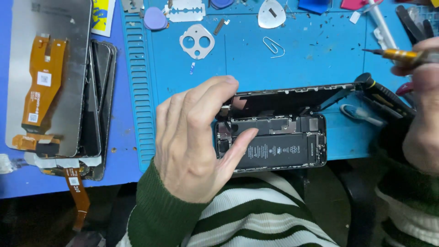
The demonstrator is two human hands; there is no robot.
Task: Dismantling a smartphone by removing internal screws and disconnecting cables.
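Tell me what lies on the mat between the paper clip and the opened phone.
Nothing sizeable: in the head view, the stretch of blue mat between the paper clip and the opened phone is bare apart from small dark specks.

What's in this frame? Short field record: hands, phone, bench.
left hand: grips the top end of the opened phone, fingers on the lifted screen panel, thumb on the battery
right hand: holds a screwdriver, tip pointing left, clear of the phone
phone: back half flat at the near edge of the blue mat, screen hinged up behind it
mat items: paper clip, camera-hole bezel, razor blade
left of mat: stack of spare screens with orange flex cables
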